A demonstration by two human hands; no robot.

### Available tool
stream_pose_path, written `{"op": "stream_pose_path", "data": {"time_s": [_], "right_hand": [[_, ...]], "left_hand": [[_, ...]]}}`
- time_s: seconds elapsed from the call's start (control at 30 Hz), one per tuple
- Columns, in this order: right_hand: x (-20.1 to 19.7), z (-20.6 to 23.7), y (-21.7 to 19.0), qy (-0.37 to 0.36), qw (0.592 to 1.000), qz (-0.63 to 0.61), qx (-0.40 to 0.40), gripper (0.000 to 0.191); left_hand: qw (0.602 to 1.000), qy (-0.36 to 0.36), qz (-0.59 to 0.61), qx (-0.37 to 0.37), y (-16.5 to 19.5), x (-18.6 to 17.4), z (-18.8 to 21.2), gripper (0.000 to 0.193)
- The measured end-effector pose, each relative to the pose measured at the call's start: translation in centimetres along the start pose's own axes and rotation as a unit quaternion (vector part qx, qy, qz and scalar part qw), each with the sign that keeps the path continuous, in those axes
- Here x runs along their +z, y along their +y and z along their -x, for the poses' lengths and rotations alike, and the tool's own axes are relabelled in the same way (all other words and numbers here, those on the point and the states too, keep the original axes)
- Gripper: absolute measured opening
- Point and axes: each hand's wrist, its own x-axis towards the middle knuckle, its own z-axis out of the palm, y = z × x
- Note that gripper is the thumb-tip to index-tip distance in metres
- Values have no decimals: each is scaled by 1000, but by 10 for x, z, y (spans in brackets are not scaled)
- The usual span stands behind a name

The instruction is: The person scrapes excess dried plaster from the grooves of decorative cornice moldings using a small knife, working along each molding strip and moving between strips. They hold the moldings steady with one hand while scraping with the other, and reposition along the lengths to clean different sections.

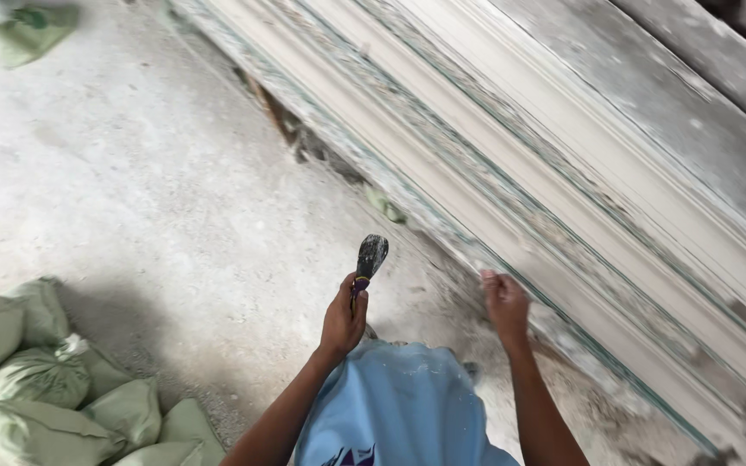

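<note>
Dusty grey concrete floor is spreading wide and open to the left side, giving much free room there. On the right, a stack of long white moulding strips is lying diagonally, and its lower edge is running just beside the right hand. This hand is staying closed into a fist near that edge; I cannot tell if it is gripping something. The left hand is wrapping its fingers around the handle of a small dark scraper, blade pointing up. Green sacks are sitting full and closed at the lower left corner; their filling is not visible.
</note>
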Motion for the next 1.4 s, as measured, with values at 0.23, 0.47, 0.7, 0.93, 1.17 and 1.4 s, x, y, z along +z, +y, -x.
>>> {"op": "stream_pose_path", "data": {"time_s": [0.23, 0.47, 0.7, 0.93, 1.17, 1.4], "right_hand": [[134, -40, -132, -186, 973, -52, -128, 30], [226, -91, -199, -281, 898, -80, -328, 33], [340, -156, -303, -429, 862, 49, -264, 28], [410, -180, -437, -589, 747, 13, -309, 76], [509, -219, -473, -522, 793, 45, -311, 76], [596, -253, -540, -426, 879, 106, -187, 65]], "left_hand": [[989, 148, 15, -1, -17, -94, -48, 37], [976, 193, 9, -101, -33, -129, -109, 28], [982, 143, -29, -119, -44, -218, -215, 24], [963, 207, 117, -128, -41, -300, -328, 30], [946, 201, 204, -155, -84, -341, -423, 41], [992, 95, 51, -57, -97, -467, -520, 37]]}}
